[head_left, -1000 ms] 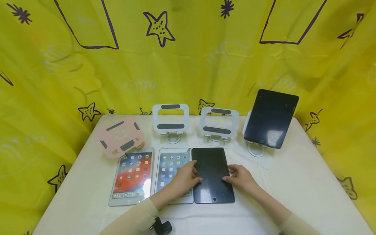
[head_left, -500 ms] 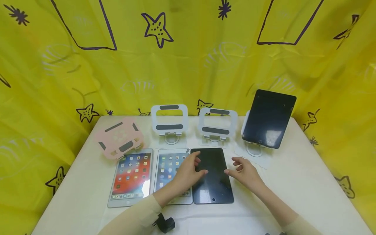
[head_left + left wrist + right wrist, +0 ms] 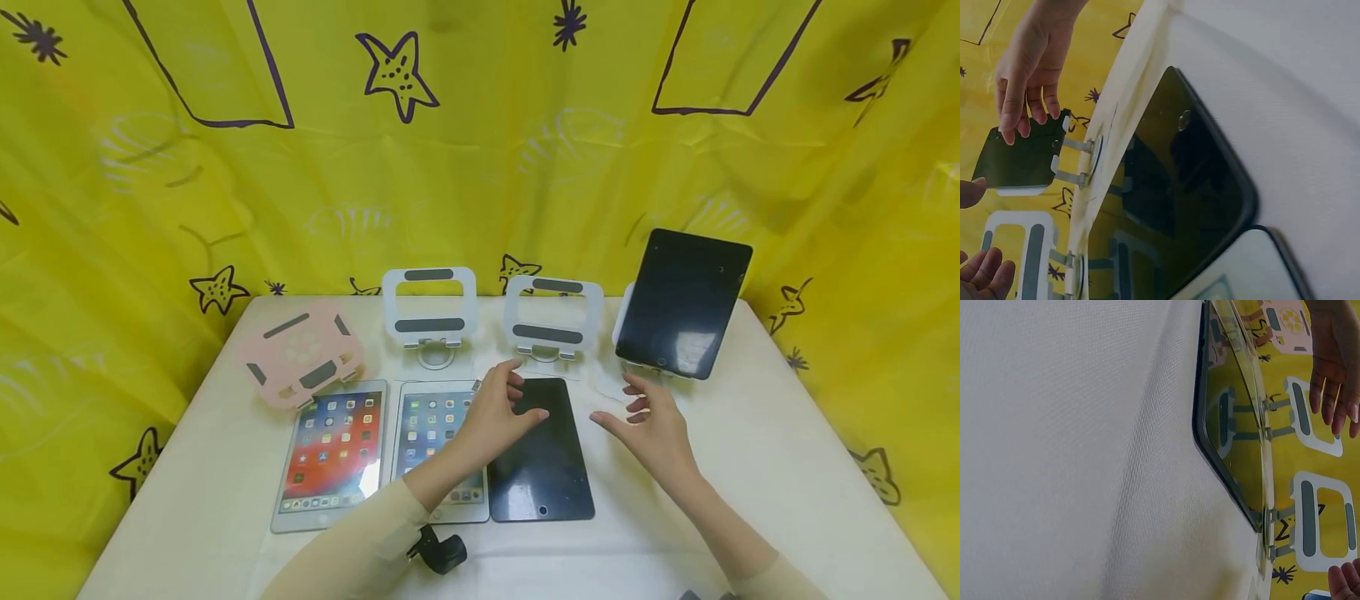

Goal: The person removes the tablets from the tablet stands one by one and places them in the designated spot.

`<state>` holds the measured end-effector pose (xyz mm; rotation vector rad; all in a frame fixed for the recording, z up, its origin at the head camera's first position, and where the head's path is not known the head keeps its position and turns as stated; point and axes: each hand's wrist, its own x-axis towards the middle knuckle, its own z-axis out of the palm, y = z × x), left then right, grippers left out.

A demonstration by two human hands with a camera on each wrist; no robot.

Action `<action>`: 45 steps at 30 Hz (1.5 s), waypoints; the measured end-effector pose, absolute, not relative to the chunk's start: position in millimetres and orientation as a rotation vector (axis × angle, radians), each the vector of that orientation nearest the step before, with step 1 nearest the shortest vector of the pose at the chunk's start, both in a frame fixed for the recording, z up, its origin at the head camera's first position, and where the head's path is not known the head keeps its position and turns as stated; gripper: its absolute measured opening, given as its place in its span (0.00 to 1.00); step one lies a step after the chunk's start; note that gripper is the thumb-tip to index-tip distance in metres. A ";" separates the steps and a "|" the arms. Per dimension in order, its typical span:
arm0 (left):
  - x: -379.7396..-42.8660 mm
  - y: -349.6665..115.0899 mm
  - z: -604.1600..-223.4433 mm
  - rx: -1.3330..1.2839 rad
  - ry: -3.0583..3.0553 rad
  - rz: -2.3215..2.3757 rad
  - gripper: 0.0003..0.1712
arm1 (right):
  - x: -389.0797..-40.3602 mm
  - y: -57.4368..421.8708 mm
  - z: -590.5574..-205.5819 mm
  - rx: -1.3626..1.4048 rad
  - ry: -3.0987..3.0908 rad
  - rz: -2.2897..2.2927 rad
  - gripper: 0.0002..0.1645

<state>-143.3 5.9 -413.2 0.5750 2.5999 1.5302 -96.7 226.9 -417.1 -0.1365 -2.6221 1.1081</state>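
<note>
Above the upper part of a flat black tablet [image 3: 542, 471], my left hand [image 3: 497, 418] hovers with thumb and fingers spread apart and nothing between them. My right hand [image 3: 660, 429] is raised to the right of that tablet, its fingers loosely bent and holding nothing. It is just below another black tablet [image 3: 684, 304], which leans upright on a stand at the right. Two tablets with lit screens lie left of the flat black one: a blue-screened tablet [image 3: 431, 425], partly hidden by my left arm, and a red-screened tablet [image 3: 337, 450].
A white tablet stand [image 3: 430, 325] and a second white stand [image 3: 553, 336] stand along the back, bearing no tablet. A pink stand [image 3: 303, 350] tilts at the back left, touching or overlapping the red-screened tablet's top edge. Behind the table hangs a yellow curtain [image 3: 450, 183].
Both hands have let go of the flat black tablet's sides and moved up and away from it, toward the back. The right hand has also shifted right. The tablet stays where it was.
</note>
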 end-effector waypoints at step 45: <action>-203.9 80.9 -381.4 0.807 2.401 1.760 0.46 | -129.2 307.4 -398.7 -0.642 -2.240 1.169 0.54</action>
